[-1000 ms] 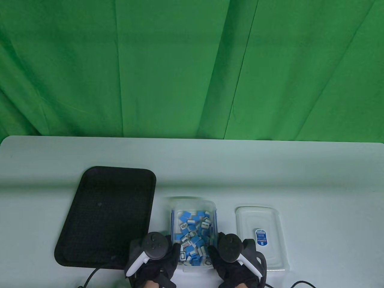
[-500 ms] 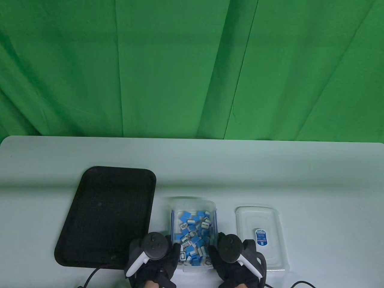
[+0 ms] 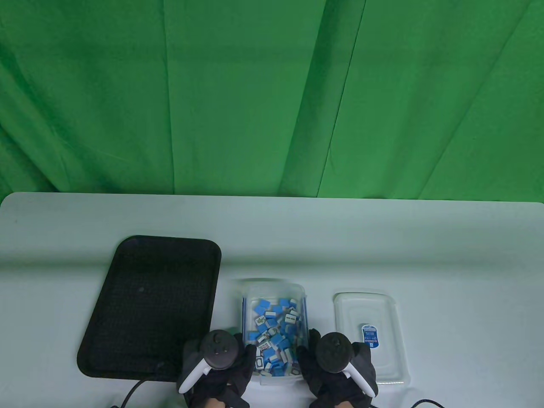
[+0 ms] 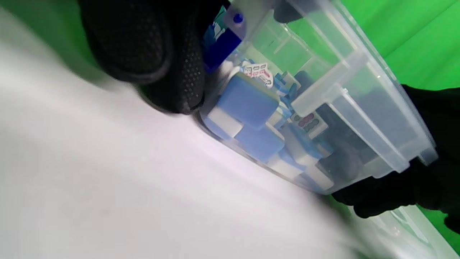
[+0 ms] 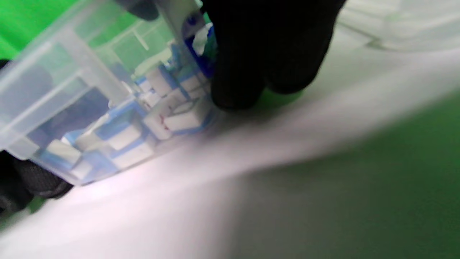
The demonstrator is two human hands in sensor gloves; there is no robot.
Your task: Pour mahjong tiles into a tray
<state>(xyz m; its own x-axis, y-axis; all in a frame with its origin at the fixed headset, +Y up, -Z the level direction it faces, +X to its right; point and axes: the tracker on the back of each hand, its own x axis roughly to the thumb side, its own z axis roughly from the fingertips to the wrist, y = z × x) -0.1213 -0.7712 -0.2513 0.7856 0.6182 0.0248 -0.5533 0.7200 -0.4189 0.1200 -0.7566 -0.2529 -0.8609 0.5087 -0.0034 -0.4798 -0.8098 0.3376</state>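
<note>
Both hands grip the clear box (image 3: 274, 327) at its near end: left hand (image 3: 214, 365) on its left wall, right hand (image 3: 335, 365) on its right wall. Mahjong tiles (image 3: 274, 333) all inside the box, box on the counter (image 3: 446, 250). Tray (image 3: 151, 306) just left of the box, long axes parallel, so left hand is nearer. Lid (image 3: 369, 333) right of the box.

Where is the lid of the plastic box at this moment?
In the table view the lid lies flat on the table, right of the tile box, beside the right hand.
</note>
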